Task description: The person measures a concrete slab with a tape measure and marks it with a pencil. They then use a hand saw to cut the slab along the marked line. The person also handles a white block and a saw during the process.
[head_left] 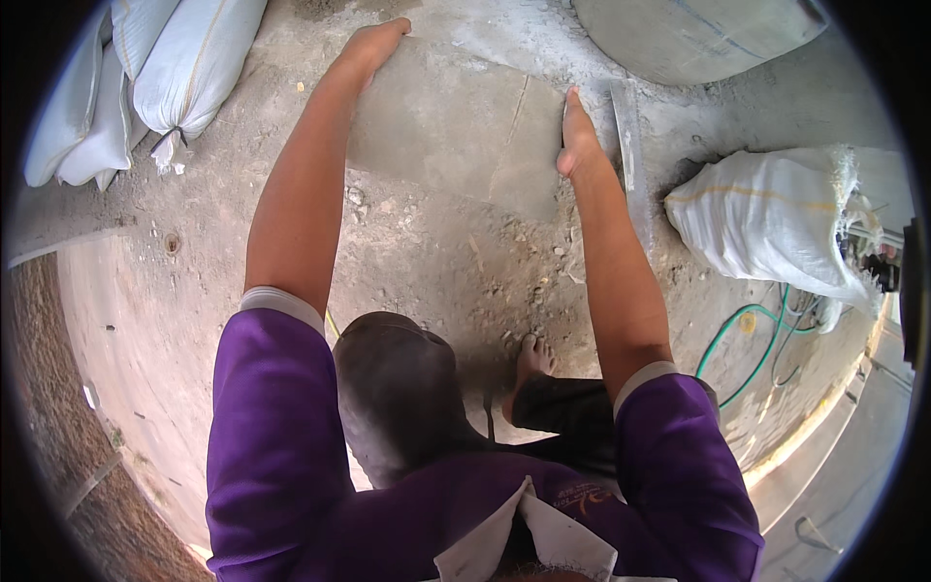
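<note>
A flat grey rectangular board [446, 121], dusty and with a thin pale line across its right part, lies between my two hands, low over the ground. My left hand [376, 46] grips its far left edge, most of the fingers hidden from view. On its right edge, my right hand [579, 136] is closed round the side, the thumb nearer to me and the fingers partly hidden. Just right of that hand lies a long, narrow metal strip [626, 136], coated in dust.
White filled sacks [194, 68] lie at the far left. A large grey rounded container [698, 39] stands at the far right, with an open white sack [756, 218] nearer. A green hose [729, 339] curls below it. Rubble [519, 262] and pale powder cover the floor around my bare foot [533, 359].
</note>
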### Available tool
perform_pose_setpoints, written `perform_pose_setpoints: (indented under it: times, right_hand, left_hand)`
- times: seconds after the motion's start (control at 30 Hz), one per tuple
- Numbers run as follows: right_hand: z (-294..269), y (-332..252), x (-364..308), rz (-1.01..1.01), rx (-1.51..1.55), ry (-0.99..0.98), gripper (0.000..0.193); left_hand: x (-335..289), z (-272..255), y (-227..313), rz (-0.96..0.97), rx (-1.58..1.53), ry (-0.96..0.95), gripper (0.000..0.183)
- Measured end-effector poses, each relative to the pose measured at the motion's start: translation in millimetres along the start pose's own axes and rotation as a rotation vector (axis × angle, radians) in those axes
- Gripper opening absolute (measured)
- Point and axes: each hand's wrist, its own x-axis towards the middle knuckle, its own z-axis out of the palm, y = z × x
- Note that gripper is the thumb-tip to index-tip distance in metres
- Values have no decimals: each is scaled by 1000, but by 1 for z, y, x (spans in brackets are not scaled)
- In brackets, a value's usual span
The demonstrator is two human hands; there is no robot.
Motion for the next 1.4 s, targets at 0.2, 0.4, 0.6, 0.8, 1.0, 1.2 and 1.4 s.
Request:
perform_pose_setpoints:
  times: [0.2,0.4,0.6,0.8,1.0,1.2,1.4]
  right_hand:
    - [-66,110,-34,26,128,-99,112]
    - [-2,142,-96,-65,505,34,95]
    - [-11,67,-39,-87,399,41,74]
    - [-23,14,-17,-109,302,-16,85]
    - [-25,60,-27,-167,373,-53,91]
    - [-25,77,-8,-191,419,-26,102]
    - [-4,68,-34,-150,409,91,112]
  left_hand:
    - [46,3,3,-19,354,-161,54]
    - [37,-7,-5,-38,153,-211,58]
    - [30,-32,-33,-99,-144,-65,52]
    - [28,-29,-54,-122,-264,105,47]
    - [19,-30,-28,84,524,310,65]
    - [-31,28,-9,358,1046,428,83]
    - [-18,19,-16,770,1188,336,84]
